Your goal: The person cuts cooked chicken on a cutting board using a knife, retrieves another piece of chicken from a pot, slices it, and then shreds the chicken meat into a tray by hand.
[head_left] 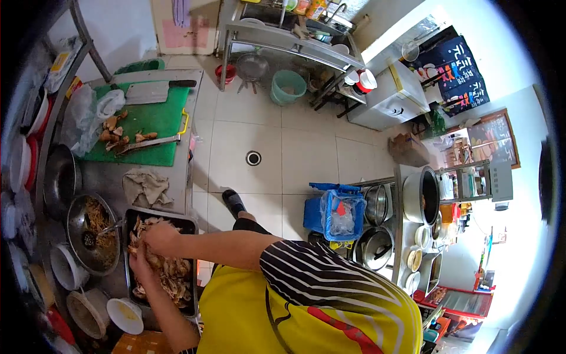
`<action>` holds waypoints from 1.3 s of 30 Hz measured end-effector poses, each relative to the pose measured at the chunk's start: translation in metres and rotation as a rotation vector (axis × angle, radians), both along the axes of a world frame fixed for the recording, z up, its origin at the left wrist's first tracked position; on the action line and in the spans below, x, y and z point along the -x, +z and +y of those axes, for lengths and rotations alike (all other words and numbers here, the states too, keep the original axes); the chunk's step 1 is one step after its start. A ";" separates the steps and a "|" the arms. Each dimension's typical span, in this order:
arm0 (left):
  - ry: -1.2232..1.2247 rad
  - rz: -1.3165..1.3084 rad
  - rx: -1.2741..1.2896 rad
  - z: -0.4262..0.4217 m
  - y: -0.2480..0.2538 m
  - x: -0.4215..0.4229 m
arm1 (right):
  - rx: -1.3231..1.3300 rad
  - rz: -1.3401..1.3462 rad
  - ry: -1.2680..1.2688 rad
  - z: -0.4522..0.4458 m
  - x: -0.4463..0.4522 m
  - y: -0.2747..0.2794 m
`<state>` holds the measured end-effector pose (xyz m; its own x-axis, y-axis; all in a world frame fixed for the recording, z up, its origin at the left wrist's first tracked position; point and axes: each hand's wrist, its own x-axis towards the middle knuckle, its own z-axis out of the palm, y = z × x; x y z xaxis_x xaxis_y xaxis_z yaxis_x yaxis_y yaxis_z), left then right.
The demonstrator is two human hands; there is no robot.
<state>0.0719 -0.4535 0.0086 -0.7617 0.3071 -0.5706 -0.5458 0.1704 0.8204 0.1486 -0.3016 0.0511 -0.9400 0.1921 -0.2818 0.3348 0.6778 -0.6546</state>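
A dark rectangular tray point(193, 227) full of pale-brown pieces of meat point(177, 283) sits on the steel counter. Over its left half my two hands are close together. My right hand point(162, 239) comes in from above, back of the hand up, with its fingers curled closed. Just below it, my left hand point(141, 266) has its fingers bent round a brownish piece of meat point(134, 246). The right fingertips are mostly hidden, so what they grip does not show clearly. Beside the tray is a wok point(112, 200) with brown shreds and a perforated ladle point(109, 230).
Farther along the counter lie a crumpled cloth point(146, 186) and a green cutting board point(162, 121) with a cleaver point(147, 92), brown pieces and a long metal tool. White bowls point(125, 315) stand near my left forearm. Behind me is a blue bin point(315, 215).
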 end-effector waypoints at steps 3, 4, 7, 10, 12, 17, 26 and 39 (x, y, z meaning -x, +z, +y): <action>0.056 -0.003 -0.030 0.014 0.037 -0.017 | -0.100 -0.137 0.078 -0.012 0.010 -0.014; 0.037 0.013 -0.015 0.009 0.026 -0.013 | -0.047 -0.124 0.133 -0.003 0.005 0.005; 0.130 0.078 0.194 -0.008 -0.027 -0.004 | -0.019 -0.058 0.015 -0.010 0.010 -0.020; -0.011 0.236 0.223 0.008 0.003 -0.008 | 0.025 0.101 0.010 0.000 0.004 0.007; -0.040 0.219 0.224 0.005 -0.013 -0.006 | -0.017 0.231 -0.047 0.000 0.007 -0.032; -0.056 0.142 0.288 0.000 0.026 -0.014 | 0.322 0.060 -0.221 0.021 0.003 -0.033; 0.094 0.204 0.036 -0.007 0.004 -0.028 | 0.717 -0.031 -0.259 0.015 0.008 -0.040; 0.144 0.209 -0.009 -0.005 -0.011 -0.025 | 0.593 -0.030 -0.093 0.001 0.019 -0.025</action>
